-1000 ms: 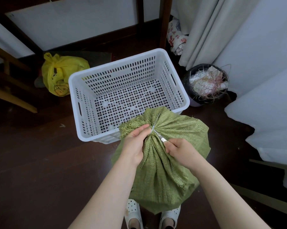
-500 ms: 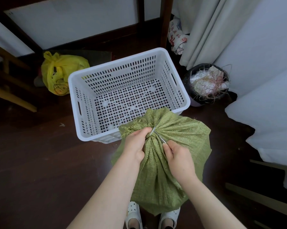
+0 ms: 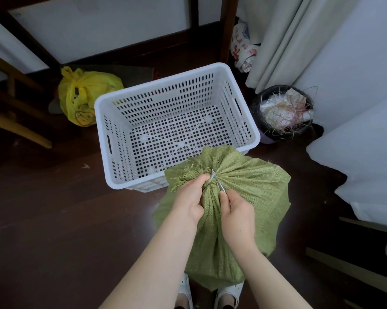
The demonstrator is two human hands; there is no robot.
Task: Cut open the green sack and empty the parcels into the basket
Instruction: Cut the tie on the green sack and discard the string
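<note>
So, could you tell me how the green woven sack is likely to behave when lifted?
Probably floppy: the green woven sack gathers into folds where the left hand grips its neck. Its rounded, full body suggests it may sag and feel fairly heavy. The coarse, frayed weave should not be slippery.

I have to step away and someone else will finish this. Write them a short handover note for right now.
Left hand grips the gathered neck of the green sack.
Right hand holds small scissors, blades at that neck.
The sack stands on the floor right in front of the white basket; no parcels show in the basket.
Done: sack positioned, not yet open.
Left: cut the neck, tip the parcels into the basket.
</note>
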